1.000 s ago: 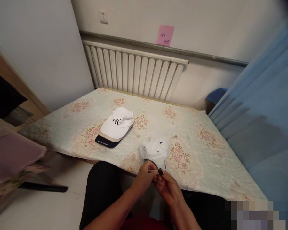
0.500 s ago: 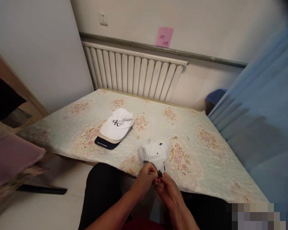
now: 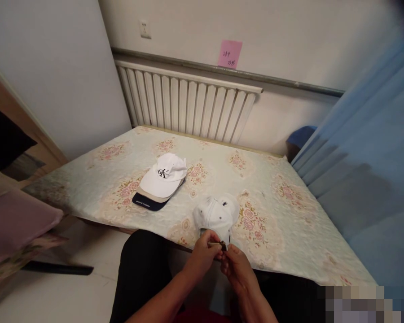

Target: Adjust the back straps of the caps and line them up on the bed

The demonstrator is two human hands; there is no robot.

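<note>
A white cap [image 3: 217,213] lies at the near edge of a flowered mattress [image 3: 276,215], its back toward me. My left hand [image 3: 204,253] and my right hand [image 3: 237,267] meet just below it, both pinched on the cap's thin back strap and its small dark buckle [image 3: 223,245]. Farther back on the left sits a stack of caps [image 3: 160,181]: a white one with a black logo on top, a beige one under it, a navy one at the bottom.
A white radiator [image 3: 188,101] runs along the far wall under a pink sticky note [image 3: 229,54]. A blue curtain [image 3: 366,170] hangs at the right. A pink cushion [image 3: 16,220] lies at the left. My dark-trousered legs [image 3: 141,269] show below.
My hands have shifted slightly on the strap and the white cap has moved a little with them. The stacked caps have stayed put.
</note>
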